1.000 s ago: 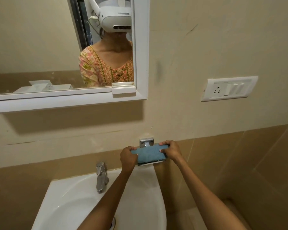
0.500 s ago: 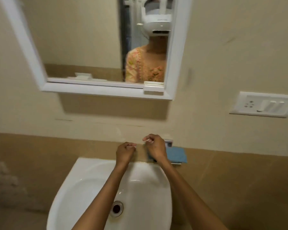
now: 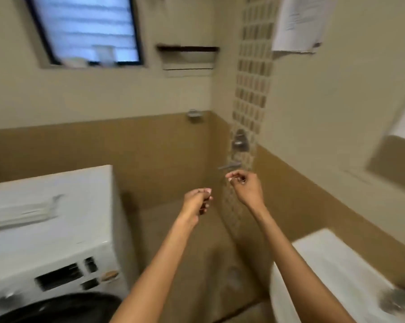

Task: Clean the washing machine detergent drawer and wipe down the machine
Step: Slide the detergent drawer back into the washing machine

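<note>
The white front-load washing machine point(image 3: 64, 238) stands at the lower left, with its dark round door at the bottom edge. A dark rectangular slot point(image 3: 59, 276) gapes in its control panel. On its top lies a long white piece point(image 3: 19, 212), blurred, that looks like the detergent drawer. My left hand point(image 3: 197, 203) and my right hand point(image 3: 243, 185) hang in mid-air in front of me, to the right of the machine. Both have loosely curled fingers and hold nothing. The blue cloth is out of view.
A white basin point(image 3: 336, 264) with a blurred tap point(image 3: 397, 297) sits at the lower right. Wall taps point(image 3: 237, 143) stick out of the mosaic strip in the corner ahead. A window point(image 3: 85, 29) is high on the left, and papers point(image 3: 297, 22) hang at the upper right.
Both hands let go of the blue cloth on the holder beside the basin. The view has swung left from the mirror and basin to the washing machine and the corner.
</note>
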